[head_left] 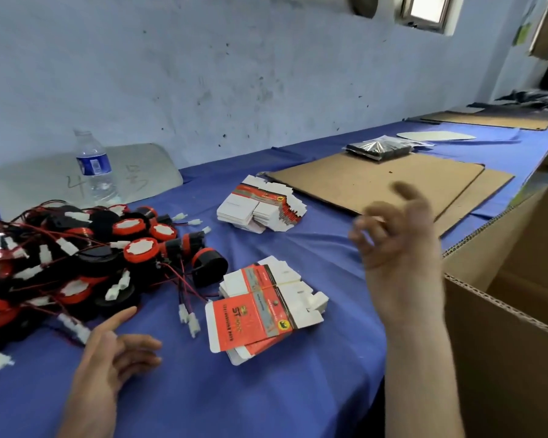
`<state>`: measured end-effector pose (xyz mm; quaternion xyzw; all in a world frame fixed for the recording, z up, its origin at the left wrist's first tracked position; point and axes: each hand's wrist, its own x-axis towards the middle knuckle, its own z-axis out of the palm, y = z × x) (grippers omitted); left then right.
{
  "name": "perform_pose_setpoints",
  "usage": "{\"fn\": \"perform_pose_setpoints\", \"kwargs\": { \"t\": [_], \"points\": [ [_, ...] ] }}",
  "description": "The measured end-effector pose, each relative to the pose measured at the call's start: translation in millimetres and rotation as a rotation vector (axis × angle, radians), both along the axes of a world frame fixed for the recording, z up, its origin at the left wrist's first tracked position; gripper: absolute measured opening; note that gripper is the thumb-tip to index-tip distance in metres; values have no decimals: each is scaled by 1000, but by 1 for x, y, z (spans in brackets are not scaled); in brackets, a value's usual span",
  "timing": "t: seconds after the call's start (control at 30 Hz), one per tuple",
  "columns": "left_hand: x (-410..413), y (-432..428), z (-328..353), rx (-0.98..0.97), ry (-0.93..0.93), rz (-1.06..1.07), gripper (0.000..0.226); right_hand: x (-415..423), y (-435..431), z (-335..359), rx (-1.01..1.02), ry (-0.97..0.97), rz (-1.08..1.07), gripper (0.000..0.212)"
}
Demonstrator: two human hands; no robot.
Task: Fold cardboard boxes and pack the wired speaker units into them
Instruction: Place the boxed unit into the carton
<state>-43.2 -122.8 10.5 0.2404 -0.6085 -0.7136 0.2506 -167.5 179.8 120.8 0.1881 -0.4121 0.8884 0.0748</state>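
A heap of black and red wired speaker units [76,260] with white plugs covers the left of the blue-clothed table [234,390]. Just right of it lies a banded stack of flat red and white cardboard boxes [263,311]. A second flat stack [260,208] lies farther back. My left hand [114,352] rests on the cloth near the heap's front edge, fingers relaxed, holding nothing. My right hand [396,245] hovers blurred in the air to the right of the near stack, fingers loosely spread and empty.
A large open corrugated carton [506,311] stands at the right. Brown cardboard sheets [377,181] lie behind, with a black plastic-wrapped packet [377,150] on them. A water bottle [94,167] stands by the wall at the back left.
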Motion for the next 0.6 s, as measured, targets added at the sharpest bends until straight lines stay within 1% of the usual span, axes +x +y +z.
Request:
{"fn": "perform_pose_setpoints", "kwargs": {
  "t": [0.03,0.07,0.13,0.17,0.2,0.23,0.27,0.3,0.37,0.43,0.5,0.6],
  "points": [
    [0,1,3,-6,-8,-6,31,5,-22,3,264,125,-52,38],
    [0,1,5,-5,-19,-20,29,5,-35,-4,528,186,-58,44],
    [-2,2,8,5,-39,-32,29,0,-53,-36,1118,298,141,68],
    [-3,3,10,3,-55,-34,30,-4,-55,-42,1367,320,195,80],
    [-2,4,12,-10,-70,-21,30,-7,-58,-50,1539,314,272,89],
    [-1,5,12,-28,-70,-13,30,-3,-66,-59,1656,358,338,93],
    [0,7,12,-37,-61,-10,31,3,-72,-64,1719,375,387,94],
    [2,7,11,-48,-44,-8,32,0,-74,-66,1719,349,386,94],
    [4,7,8,-67,-18,-18,33,-4,-67,-64,1668,288,346,87],
    [6,7,6,-85,8,-24,32,-8,-58,-57,1625,213,371,77],
    [10,8,6,-111,44,-37,31,-12,-51,-55,1589,202,403,66],
    [12,9,5,-141,57,-54,30,-16,-46,-55,1532,172,430,57]
  ]
}}
